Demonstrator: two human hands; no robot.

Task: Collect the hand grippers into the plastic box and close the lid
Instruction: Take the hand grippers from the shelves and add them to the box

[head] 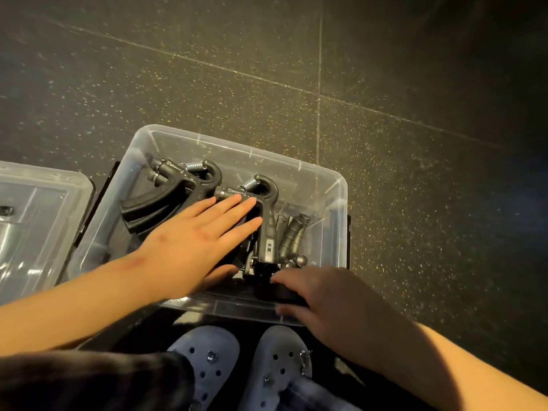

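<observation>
**Settling the hand grippers into the box**

The left hand (pixel 189 244) lies flat, fingers straight and together, pressing on the hand grippers (pixel 264 203) piled inside the clear plastic box (pixel 237 143). The box sits on the dark speckled floor (pixel 385 84), just beyond the person's shoes (pixel 207 360). The right hand (pixel 320 298), in shadow at the box's near right edge, has fingers and thumb curled round a dark handle (pixel 275 295), seemingly of another gripper.

These tools look stiff, fairly dense and awkwardly hooked, so they will likely snag one another. A handle is the best place to hold, away from the spring. They are black and A-shaped, with curved handles, a steel coil spring on top and a knurled adjuster knob. A greyer one lies at the right. The lid (pixel 38 221) lies to the left, off the box.
</observation>
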